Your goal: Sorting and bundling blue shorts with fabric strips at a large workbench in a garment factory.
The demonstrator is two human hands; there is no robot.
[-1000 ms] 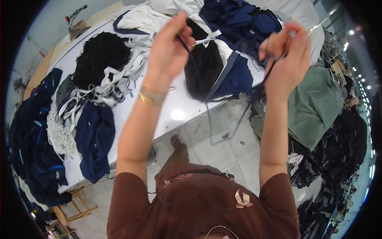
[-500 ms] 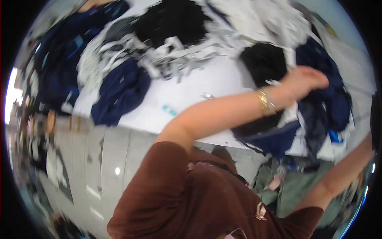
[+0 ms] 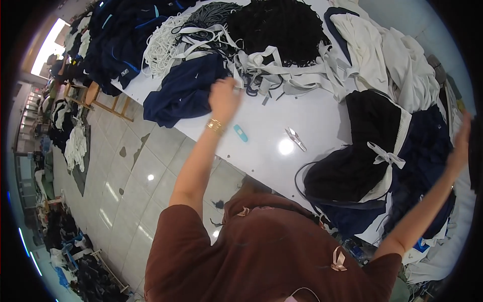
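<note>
My left hand (image 3: 225,99) is over the table at the right edge of a folded navy garment (image 3: 183,88). Its fingers look bent and smeared by motion, and I cannot tell if they hold anything. Far right, my right hand (image 3: 460,143) is raised beside a heap of navy garments (image 3: 425,141), fingers stretched out, partly cut by the dark picture rim. Between the hands lie metal thread snips (image 3: 296,139) and a small teal flat piece (image 3: 240,133). Nearer the right hand is a black garment (image 3: 372,118) with a white drawstring tied in a bow (image 3: 386,155).
Across the back of the white table (image 3: 261,156) lie a black cord pile (image 3: 276,30), white cords (image 3: 166,45), pale flat drawstrings (image 3: 302,75) and white garments (image 3: 397,60). More navy garments (image 3: 121,45) are at the far left. A wooden stool (image 3: 93,95) stands on the tiled floor.
My left hand has swung from the black garment on the right across to the navy garment on the left. My right hand has come into view at the right rim.
</note>
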